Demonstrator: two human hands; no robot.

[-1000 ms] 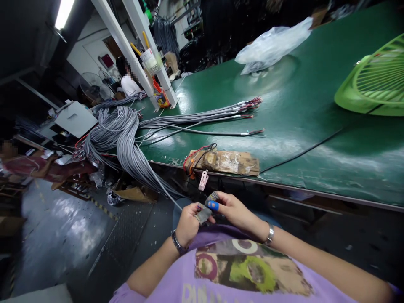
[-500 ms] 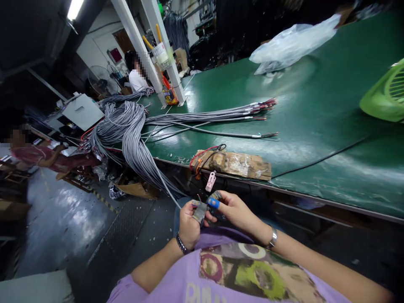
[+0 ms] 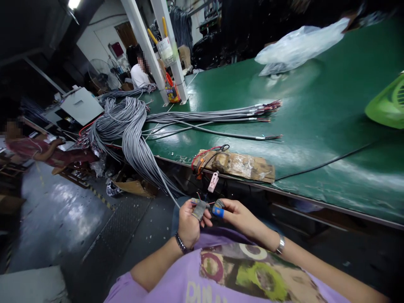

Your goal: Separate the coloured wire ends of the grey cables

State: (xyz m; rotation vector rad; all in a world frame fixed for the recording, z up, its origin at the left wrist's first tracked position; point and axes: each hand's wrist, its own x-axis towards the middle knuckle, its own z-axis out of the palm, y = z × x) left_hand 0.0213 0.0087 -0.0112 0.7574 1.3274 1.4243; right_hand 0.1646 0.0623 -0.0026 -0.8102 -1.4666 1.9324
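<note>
My left hand (image 3: 190, 224) is closed on the end of a grey cable (image 3: 168, 190), its thumb wrapped in grey tape. Thin coloured wires stick out of that cable end by the fingertips. My right hand (image 3: 235, 211) pinches at a thin wire just to the right of it; blue and grey tape covers its fingers. The cable runs up to a large bundle of grey cables (image 3: 134, 130) draped over the table edge. Beyond my hands a wooden block (image 3: 249, 166) with red and black leads lies at the table's front edge, a pink tag (image 3: 213, 182) hanging below it.
On the green table (image 3: 315, 155) lie cable ends with bared wires (image 3: 268, 107), a clear plastic bag (image 3: 299, 48) and a green plastic basket-like thing (image 3: 386, 105). White posts (image 3: 170, 54) rise from the table, holding a cup of tools. Two people sit at the left.
My right hand has moved slightly right and down, away from the left, and a thin wire now shows between them. The left hand stays on the cable. The view has shifted slightly.
</note>
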